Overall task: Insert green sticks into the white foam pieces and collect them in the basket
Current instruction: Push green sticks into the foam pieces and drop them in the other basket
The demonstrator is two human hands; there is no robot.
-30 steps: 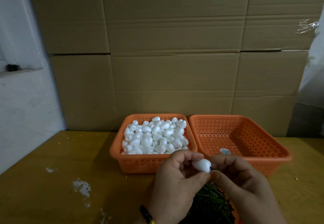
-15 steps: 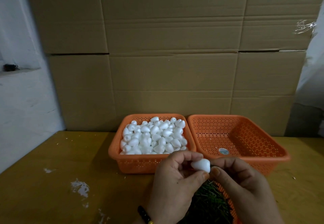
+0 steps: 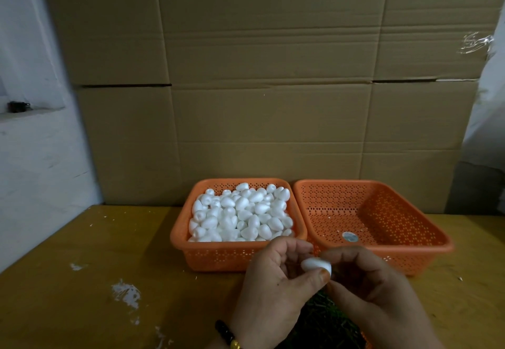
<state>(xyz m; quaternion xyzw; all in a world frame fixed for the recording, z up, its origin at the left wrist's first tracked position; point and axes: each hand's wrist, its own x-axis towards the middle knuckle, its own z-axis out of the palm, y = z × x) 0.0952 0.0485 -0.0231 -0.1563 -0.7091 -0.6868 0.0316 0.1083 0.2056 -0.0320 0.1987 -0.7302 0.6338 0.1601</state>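
The left hand's fingers (image 3: 318, 277) pinch a white egg-shaped foam piece (image 3: 316, 264); the right hand (image 3: 374, 291) curls against its end, its stick hidden. An off-centre push could snap the stick or split the foam. Green sticks (image 3: 322, 318) lie below; the empty orange perforated basket (image 3: 382, 212) waits behind, unobstructed.

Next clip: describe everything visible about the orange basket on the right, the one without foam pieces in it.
The right basket is an orange, plastic-looking, rectangular tub with perforated walls and floor and a smooth rolled rim. It stands upright on the wooden table, its left rim against or very nearly against the foam-filled basket. It holds no foam pieces; only a small round sticker shows on its floor near the front. The right hand covers part of its front wall in this view; contact cannot be told.
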